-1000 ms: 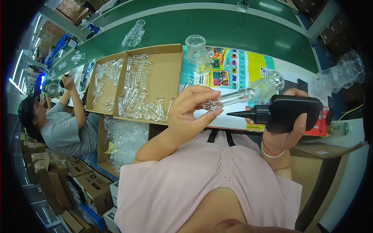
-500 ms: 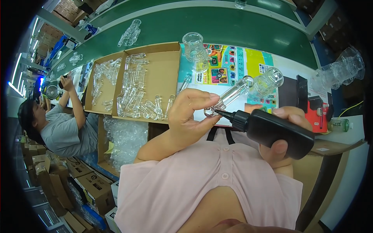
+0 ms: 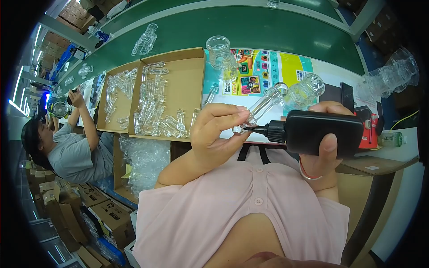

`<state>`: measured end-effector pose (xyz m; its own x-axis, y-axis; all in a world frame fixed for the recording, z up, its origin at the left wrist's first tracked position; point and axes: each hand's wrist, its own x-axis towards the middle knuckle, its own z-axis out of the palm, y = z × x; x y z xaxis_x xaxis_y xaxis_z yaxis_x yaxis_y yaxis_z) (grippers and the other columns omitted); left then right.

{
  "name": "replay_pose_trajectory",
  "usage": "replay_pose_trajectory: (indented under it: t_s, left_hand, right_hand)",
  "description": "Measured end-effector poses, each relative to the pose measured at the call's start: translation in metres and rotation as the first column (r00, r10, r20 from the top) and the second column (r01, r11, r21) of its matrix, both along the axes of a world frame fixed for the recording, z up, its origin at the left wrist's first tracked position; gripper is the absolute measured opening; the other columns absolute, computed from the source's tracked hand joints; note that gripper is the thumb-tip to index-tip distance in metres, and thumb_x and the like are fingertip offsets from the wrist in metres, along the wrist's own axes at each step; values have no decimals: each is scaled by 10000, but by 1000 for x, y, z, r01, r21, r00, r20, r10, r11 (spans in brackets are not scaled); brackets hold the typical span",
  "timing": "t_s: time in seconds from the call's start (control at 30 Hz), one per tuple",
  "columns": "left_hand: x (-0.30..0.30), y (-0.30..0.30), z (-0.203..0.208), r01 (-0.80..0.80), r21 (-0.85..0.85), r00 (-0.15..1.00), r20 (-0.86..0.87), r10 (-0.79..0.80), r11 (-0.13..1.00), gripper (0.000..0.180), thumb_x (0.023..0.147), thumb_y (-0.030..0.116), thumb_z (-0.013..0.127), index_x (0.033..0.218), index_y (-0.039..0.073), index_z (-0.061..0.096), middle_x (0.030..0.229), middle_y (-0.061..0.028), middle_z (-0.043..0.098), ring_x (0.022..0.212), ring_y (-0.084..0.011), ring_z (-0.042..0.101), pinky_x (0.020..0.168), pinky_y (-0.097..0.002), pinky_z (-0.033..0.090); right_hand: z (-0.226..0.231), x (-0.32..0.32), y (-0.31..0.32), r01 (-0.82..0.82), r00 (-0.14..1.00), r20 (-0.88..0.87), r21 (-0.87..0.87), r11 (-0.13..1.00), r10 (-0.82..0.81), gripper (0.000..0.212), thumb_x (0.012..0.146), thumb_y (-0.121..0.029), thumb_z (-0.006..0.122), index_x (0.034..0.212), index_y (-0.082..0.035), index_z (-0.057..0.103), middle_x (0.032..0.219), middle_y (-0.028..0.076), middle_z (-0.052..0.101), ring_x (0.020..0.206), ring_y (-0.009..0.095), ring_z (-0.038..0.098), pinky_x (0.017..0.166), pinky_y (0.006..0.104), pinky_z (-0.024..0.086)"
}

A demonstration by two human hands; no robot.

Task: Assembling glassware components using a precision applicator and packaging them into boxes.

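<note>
Between the fingers of my left hand (image 3: 216, 127) is a clear tube-shaped part (image 3: 268, 102) with rounded ends, its far end slanting up to the right. My right hand (image 3: 328, 154) is wrapped round a black squeeze bottle (image 3: 325, 134) with a narrow nozzle. The nozzle tip is at the near end of the clear part, by my left fingertips; whether any liquid comes out is too small to tell. Just beyond lies a clear, yellow-tinted piece (image 3: 306, 91). Another larger clear piece (image 3: 221, 56) stands on the colourful printed sheet (image 3: 254, 67).
Left of my hands, a divided cardboard tray (image 3: 185, 80) holds several clear tubes. A bag of clear plastic (image 3: 145, 156) sits below it. Stacked clear pieces (image 3: 391, 76), a red item (image 3: 367, 129) and a green bottle (image 3: 392, 139) are at right. A co-worker (image 3: 73, 149) sits at left.
My right hand has tilted the black bottle closer to level, raising its rear end. The nozzle stays at the clear part's near end. My left hand has shifted slightly left.
</note>
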<state>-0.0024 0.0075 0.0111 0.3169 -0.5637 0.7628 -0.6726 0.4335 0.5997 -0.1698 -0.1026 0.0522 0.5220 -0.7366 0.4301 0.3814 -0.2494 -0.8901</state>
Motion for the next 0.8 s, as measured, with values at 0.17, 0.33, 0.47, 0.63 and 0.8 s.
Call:
replay_pose_trajectory:
  t_s: [0.17, 0.33, 0.47, 0.63, 0.8]
  left_hand:
    - [-1, 0, 2, 4, 23, 1000, 15, -5, 1000, 440, 544, -103, 705, 960, 7, 611, 925, -122, 579, 820, -216, 601, 688, -277, 495]
    - [-2, 0, 5, -34, 55, 998, 57, 31, 998, 445, 532, -111, 700, 953, 4, 618, 914, -121, 585, 817, -215, 600, 679, -271, 497]
    - [-2, 1, 5, -67, 62, 995, 80, 62, 996, 448, 530, -109, 701, 954, 11, 622, 901, -116, 587, 807, -210, 600, 665, -265, 499]
    - [-3, 0, 4, -105, 78, 992, 82, 99, 991, 451, 526, -101, 708, 952, 23, 627, 874, -107, 589, 795, -205, 600, 640, -265, 496]
    - [-2, 0, 4, -120, 101, 990, 84, 112, 988, 440, 535, -90, 705, 952, 25, 626, 857, -99, 591, 787, -206, 598, 646, -271, 489]
  right_hand:
    - [2, 0, -1, -26, 1000, 3, 27, 999, 25, 460, 821, -333, 582, 1096, -9, 405, 978, 145, 543, 900, 191, 535, 796, 307, 458]
    - [-2, -1, -4, -22, 1000, 0, -74, 997, 22, 439, 819, -299, 585, 1095, -8, 406, 973, 157, 544, 905, 206, 538, 787, 307, 461]
    - [-6, -4, -6, -29, 999, 37, -236, 971, 39, 420, 801, -245, 600, 1105, -17, 421, 944, 176, 562, 869, 223, 558, 761, 308, 468]
    - [3, -13, -11, -45, 997, -78, -579, 814, -1, 440, 770, -229, 640, 1118, -51, 437, 948, 159, 583, 832, 232, 584, 731, 324, 476]
    - [7, -17, 7, -88, 995, -82, -513, 854, 53, 513, 694, -18, 710, 1127, -59, 438, 1040, 178, 551, 830, 208, 598, 703, 256, 498]
